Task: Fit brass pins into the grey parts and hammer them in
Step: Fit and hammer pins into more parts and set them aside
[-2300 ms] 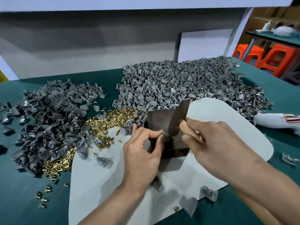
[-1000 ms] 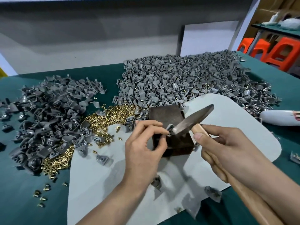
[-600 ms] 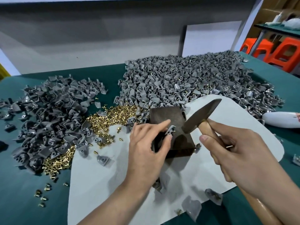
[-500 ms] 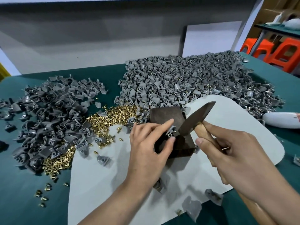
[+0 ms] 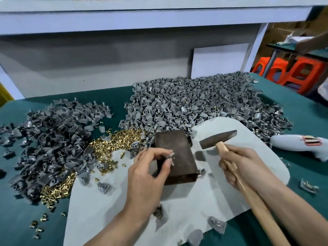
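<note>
Pinching a small grey part (image 5: 170,155) between thumb and fingertips, the left hand (image 5: 145,178) holds it over the dark metal block (image 5: 177,146). The right hand (image 5: 245,167) grips the wooden handle of a hammer (image 5: 218,139), whose head hangs just right of the block; the handle's end is cut off below. Any pin in the part is too small to discern. Loose brass pins (image 5: 113,144) lie on the green surface (image 5: 21,219).

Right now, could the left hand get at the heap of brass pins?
Probably yes: the brass pins lie just left of the left hand, nothing between them, though it is busy pinching a grey part.
</note>
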`<state>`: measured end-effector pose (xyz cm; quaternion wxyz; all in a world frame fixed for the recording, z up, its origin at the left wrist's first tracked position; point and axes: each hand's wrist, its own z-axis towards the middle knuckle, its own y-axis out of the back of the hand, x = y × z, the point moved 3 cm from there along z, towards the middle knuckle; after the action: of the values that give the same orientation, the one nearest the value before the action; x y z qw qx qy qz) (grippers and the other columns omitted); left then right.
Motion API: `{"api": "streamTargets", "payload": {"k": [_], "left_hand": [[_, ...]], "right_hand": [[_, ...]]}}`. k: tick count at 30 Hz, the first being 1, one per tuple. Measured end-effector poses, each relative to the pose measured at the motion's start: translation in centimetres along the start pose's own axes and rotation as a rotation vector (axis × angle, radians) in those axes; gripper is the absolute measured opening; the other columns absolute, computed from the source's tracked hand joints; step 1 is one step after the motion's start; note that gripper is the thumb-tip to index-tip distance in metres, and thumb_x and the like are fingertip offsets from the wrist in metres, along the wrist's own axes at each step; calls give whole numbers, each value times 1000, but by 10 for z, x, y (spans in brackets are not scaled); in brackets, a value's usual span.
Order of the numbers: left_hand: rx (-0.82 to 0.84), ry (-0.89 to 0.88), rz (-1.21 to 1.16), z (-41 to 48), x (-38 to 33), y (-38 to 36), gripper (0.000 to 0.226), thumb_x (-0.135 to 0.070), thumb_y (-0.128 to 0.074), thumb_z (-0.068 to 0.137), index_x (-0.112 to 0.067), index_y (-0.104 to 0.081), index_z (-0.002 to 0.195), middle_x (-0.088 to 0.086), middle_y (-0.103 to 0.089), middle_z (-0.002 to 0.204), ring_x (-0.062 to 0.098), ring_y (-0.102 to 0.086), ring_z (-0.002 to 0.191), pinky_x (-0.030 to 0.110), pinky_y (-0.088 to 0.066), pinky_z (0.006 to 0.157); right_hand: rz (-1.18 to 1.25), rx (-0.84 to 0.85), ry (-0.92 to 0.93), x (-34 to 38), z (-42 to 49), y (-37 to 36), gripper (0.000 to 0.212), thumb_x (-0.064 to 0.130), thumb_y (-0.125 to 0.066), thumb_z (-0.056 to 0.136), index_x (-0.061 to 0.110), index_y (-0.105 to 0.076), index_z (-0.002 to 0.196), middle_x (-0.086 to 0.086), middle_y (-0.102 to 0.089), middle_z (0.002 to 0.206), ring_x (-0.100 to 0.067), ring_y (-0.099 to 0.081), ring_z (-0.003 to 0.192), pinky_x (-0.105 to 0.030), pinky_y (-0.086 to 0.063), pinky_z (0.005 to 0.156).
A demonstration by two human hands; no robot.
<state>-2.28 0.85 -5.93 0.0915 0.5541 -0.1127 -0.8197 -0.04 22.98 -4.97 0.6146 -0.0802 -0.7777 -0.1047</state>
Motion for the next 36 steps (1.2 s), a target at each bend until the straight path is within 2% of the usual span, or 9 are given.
{"api": "streamTargets", "payload": {"k": [2,4,7,10,13,16,25,31,36], "left_hand": [[-20,52,-81,0,-2,2,19,-34,-66,71,-39,-64,90,-21,-66,98,-2,-60,96,29,-56,84],[-15,81,-137,0,-7,2,27,-29,-68,69,-39,-66,94,-15,-68,97,1,-63,95,21,-52,89],[19,99,-242,-3,-25,0,32,-31,-74,63,-39,-72,94,-4,-69,92,6,-66,86,16,-52,77],[84,59,-299,-9,-55,-5,29,-38,-77,60,-33,-74,88,2,-72,80,13,-69,71,20,-56,66],[110,25,-445,-14,-77,-11,25,-26,-78,62,-15,-73,84,3,-71,71,11,-68,60,20,-56,60],[89,-15,-507,-14,-89,-13,20,-14,-75,65,-8,-70,83,-4,-67,65,11,-65,54,19,-54,57],[71,-33,-547,-19,-93,-10,23,-11,-76,68,-10,-69,90,-7,-64,67,12,-65,56,24,-57,58],[77,6,-509,-20,-88,-9,18,-15,-77,68,-17,-70,85,3,-70,68,11,-68,63,16,-53,61],[65,49,-451,-20,-81,-5,19,-24,-77,67,-23,-68,84,0,-69,68,17,-70,70,28,-58,70]], "right_hand": [[10,17,-3,-3,1,0,10,5,-51,93,2,-61,91,-9,-51,56,-15,-39,34,-18,-31,33],[-2,35,11,-6,1,-2,10,4,-50,94,5,-61,95,-7,-53,54,-16,-43,35,-21,-35,34],[-29,56,29,-9,2,-4,11,5,-50,94,7,-60,100,-3,-55,51,-15,-46,36,-23,-37,34],[-62,56,43,-9,4,-3,10,4,-50,94,4,-59,99,-2,-55,49,-16,-46,34,-22,-37,34],[-65,60,58,-11,3,-3,11,3,-50,94,-4,-57,97,-3,-54,48,-16,-45,33,-22,-35,32],[-73,77,80,-11,2,-2,14,4,-50,93,-10,-54,96,-4,-55,50,-16,-45,34,-22,-34,32],[-57,102,82,-12,3,-2,14,6,-53,92,-7,-55,92,-5,-56,52,-16,-45,35,-22,-36,33],[-73,79,124,-11,4,0,11,3,-52,90,-6,-58,89,-6,-55,51,-18,-42,32,-19,-33,32],[-28,64,123,-13,5,0,9,3,-55,89,0,-63,86,-8,-51,49,-20,-39,31,-17,-29,33]]}}
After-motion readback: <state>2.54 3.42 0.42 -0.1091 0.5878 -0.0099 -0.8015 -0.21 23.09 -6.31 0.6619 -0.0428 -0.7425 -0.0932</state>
